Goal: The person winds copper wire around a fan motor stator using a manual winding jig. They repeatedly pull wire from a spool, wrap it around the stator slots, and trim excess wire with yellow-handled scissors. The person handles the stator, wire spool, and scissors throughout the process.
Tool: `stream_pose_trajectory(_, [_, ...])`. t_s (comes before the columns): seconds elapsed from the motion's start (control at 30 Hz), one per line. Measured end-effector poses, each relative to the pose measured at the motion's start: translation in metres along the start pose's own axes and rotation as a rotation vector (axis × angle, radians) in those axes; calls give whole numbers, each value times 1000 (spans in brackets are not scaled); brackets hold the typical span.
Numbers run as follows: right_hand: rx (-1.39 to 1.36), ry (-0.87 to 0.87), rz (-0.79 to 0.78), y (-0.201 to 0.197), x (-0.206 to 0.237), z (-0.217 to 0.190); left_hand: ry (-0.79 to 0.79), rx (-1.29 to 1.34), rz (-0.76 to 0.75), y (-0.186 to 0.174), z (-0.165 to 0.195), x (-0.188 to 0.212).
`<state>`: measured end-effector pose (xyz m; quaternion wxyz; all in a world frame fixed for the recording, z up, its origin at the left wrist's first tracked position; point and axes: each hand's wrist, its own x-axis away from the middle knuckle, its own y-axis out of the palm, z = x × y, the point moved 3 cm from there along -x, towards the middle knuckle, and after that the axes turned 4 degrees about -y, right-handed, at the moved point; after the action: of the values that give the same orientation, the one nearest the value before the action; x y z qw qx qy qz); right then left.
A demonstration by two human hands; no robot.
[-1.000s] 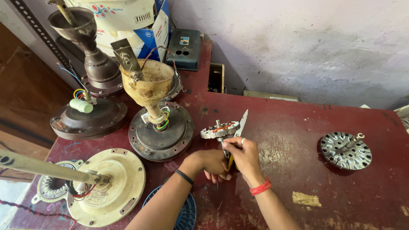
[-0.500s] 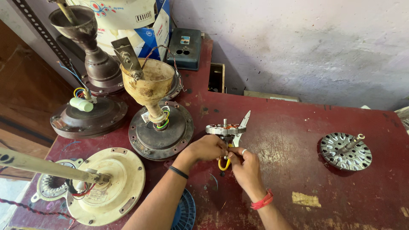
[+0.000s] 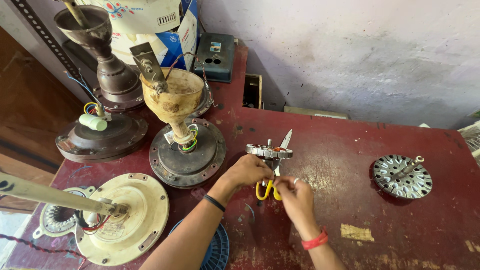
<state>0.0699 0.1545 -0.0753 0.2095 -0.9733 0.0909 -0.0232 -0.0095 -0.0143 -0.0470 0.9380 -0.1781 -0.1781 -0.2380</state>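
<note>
Left hand clenched around the lower part of a small round fan stator — copper windings peeking out on top — propped up just above the bench. Right hand pinching the yellow handles of a pair of scissors, blades pointing up past the stator's far edge, touching or nearly so, hard to tell. Red band on the right wrist, black one on the left. Further out: dark fan motor with a cream canopy just left of the hands, cream fan motor on a rod at the near left corner, two more dark ones behind. Slotted metal rotor disc well apart on the right. Blue plastic piece under the left forearm.
</note>
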Motion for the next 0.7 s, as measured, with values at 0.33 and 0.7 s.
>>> stream_pose_trajectory(0.33, [54, -155, 25, 5, -22, -52, -83, -440, -193, 8, 3, 12])
stream_pose_trajectory(0.7, [390, -433, -93, 10, 65, -19, -67, 114, -167, -5, 3, 4])
